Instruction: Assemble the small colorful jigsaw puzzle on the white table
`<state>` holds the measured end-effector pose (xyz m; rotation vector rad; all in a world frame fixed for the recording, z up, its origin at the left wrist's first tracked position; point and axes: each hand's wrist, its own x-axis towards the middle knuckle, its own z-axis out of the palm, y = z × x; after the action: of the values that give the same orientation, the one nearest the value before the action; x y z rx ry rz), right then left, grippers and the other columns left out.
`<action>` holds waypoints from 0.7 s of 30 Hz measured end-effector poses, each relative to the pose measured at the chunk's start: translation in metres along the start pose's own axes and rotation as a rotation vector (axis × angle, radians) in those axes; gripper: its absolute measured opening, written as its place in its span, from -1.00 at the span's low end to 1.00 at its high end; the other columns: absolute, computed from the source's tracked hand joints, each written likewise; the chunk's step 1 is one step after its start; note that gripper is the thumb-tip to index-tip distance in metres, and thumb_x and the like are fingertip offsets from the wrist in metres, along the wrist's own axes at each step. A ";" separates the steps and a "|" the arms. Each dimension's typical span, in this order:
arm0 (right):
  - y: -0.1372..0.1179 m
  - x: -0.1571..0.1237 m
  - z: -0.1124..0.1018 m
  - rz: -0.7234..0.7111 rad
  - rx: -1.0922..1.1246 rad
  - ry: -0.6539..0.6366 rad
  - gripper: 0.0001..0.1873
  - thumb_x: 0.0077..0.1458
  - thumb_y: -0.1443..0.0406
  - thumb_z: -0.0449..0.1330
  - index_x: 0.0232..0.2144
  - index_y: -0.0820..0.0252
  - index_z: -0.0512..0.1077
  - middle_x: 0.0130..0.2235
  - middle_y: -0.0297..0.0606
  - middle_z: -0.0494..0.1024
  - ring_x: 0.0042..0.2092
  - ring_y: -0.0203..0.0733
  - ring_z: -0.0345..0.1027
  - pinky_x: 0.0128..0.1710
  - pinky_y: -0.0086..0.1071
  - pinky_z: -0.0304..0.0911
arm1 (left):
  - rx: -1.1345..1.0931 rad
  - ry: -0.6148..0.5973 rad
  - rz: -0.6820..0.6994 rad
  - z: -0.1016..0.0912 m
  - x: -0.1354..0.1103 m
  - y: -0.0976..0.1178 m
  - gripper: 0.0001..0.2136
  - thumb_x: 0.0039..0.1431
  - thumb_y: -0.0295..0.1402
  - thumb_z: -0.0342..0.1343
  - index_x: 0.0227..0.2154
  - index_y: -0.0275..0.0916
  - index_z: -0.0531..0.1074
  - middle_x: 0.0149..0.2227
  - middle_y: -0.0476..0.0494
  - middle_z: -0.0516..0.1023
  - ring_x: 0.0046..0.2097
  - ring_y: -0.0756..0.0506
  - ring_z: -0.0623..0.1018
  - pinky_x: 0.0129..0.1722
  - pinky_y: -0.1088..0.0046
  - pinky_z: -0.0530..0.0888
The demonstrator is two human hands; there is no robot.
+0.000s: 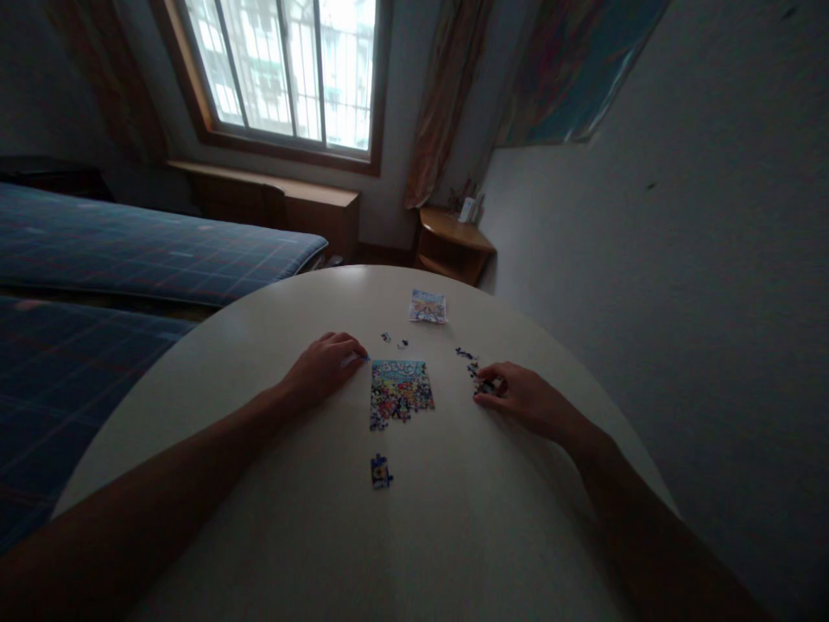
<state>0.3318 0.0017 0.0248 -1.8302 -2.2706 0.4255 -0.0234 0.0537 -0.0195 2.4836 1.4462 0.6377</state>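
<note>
A partly assembled colourful jigsaw puzzle [400, 390] lies in the middle of a round white table [324, 518]. My left hand [322, 365] rests on the table just left of the puzzle's top corner, fingers curled, fingertips touching a small piece at its edge. My right hand [522, 396] lies to the right of the puzzle, fingers pinched on loose puzzle pieces [477, 380] in a small pile. A small joined cluster of pieces [381, 472] sits alone nearer to me.
A small picture card [427, 306] lies at the table's far side, with two stray pieces [394, 339] near it. A bed with a blue checked cover [129, 250] stands left. A wooden corner shelf [453, 242] and a window [291, 69] are behind; a wall runs along the right.
</note>
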 end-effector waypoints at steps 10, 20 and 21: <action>-0.066 -0.020 0.019 -0.206 0.015 0.093 -0.92 0.14 0.26 0.27 -0.31 0.13 0.53 -0.20 -0.21 0.53 -0.20 -0.16 0.42 -0.16 -0.26 0.30 | 0.006 -0.029 0.035 -0.007 -0.008 0.002 -0.65 0.30 -0.19 -0.04 0.03 -0.26 0.40 0.11 -0.24 0.44 0.15 -0.24 0.38 0.17 0.13 0.32; -0.132 -0.057 0.062 -0.326 0.202 -0.058 -0.56 -0.11 0.18 0.44 -0.16 0.15 0.47 -0.06 -0.17 0.48 0.01 0.01 0.30 0.05 -0.08 0.19 | -0.038 -0.352 0.211 -0.031 -0.028 0.028 -0.20 0.17 0.02 0.13 0.34 -0.22 -0.04 0.41 -0.32 -0.04 0.40 -0.28 -0.02 0.31 0.10 0.12; -0.132 -0.056 0.063 -0.315 0.203 -0.057 -0.58 -0.10 0.21 0.44 -0.17 0.15 0.47 -0.06 -0.16 0.47 0.01 0.02 0.29 0.06 -0.07 0.18 | -0.042 -0.367 0.220 -0.030 -0.029 0.029 -0.20 0.16 0.02 0.13 0.34 -0.22 -0.04 0.41 -0.32 -0.04 0.40 -0.28 -0.02 0.31 0.11 0.11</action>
<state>0.2026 -0.0852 0.0125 -1.3525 -2.3968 0.6315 -0.0267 0.0127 0.0104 2.5740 1.0277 0.2223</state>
